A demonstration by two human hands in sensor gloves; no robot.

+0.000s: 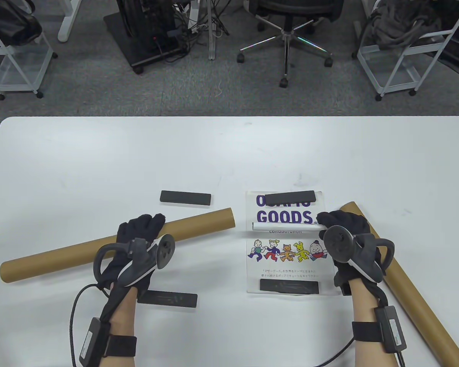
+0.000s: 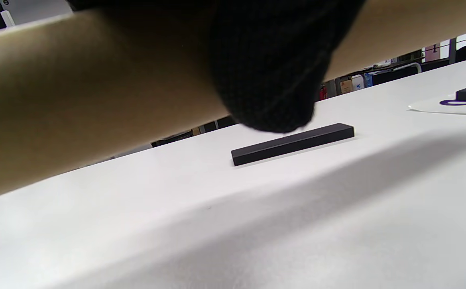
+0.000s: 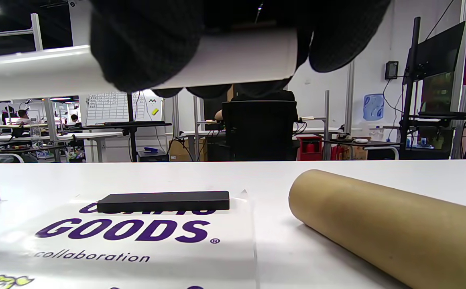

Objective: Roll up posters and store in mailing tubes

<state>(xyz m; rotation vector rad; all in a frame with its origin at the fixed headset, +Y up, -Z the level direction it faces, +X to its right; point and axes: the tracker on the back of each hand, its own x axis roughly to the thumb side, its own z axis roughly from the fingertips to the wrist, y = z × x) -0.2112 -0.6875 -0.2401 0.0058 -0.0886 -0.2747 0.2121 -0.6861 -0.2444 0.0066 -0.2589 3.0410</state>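
Observation:
My left hand (image 1: 145,226) grips a long brown mailing tube (image 1: 61,256) that runs diagonally across the left of the table; in the left wrist view the tube (image 2: 76,92) crosses the top with a gloved finger (image 2: 269,80) wrapped over it. My right hand (image 1: 331,223) holds a thin white rolled poster (image 1: 287,226) by its right end, level above a flat printed poster (image 1: 287,263). In the right wrist view the fingers (image 3: 144,44) curl round the roll (image 3: 237,58). A second brown tube (image 1: 409,290) lies at the right.
Black bar weights (image 1: 290,197) (image 1: 289,286) pin the flat poster's far and near edges. Two more bars lie loose, one beyond the left tube (image 1: 185,197) and one by my left wrist (image 1: 168,299). An office chair and carts stand past the table's far edge.

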